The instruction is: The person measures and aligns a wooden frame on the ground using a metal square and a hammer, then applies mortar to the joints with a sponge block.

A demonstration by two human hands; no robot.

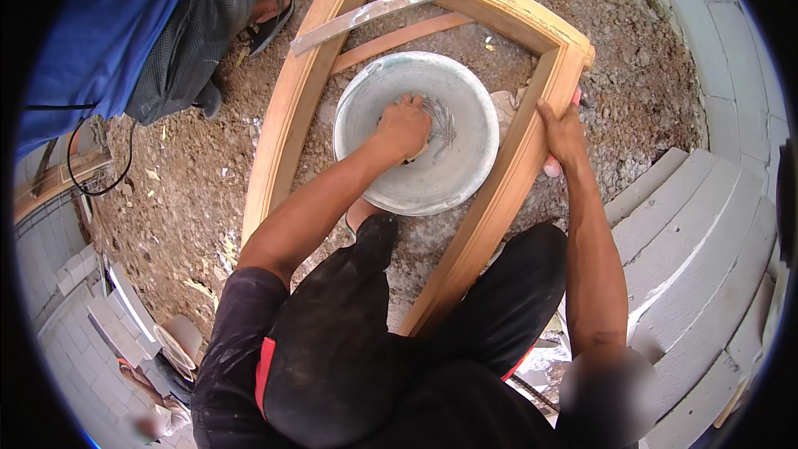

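Note:
My left hand [406, 127] reaches down into a grey round bucket [474, 116], its fingers curled and closed against a pile of loose nails [443, 126] at the bottom. Whatever lies under the fingers is hidden. The bucket stands inside a wooden frame [532, 145] lying on the ground. My right hand [565, 133] is at the frame's right side, closed round an orange-red handle [552, 167] whose ends show above and below the hand. The thumb rests against the frame's edge. The rest of that tool is out of sight.
A grey-smeared batten [391, 12] lies across the frame's far end, above a thinner brace [399, 43]. A person in blue [116, 25] stands at the far left. Pale blocks [690, 241] are stacked on the right. Rough soil [628, 91] surrounds the frame.

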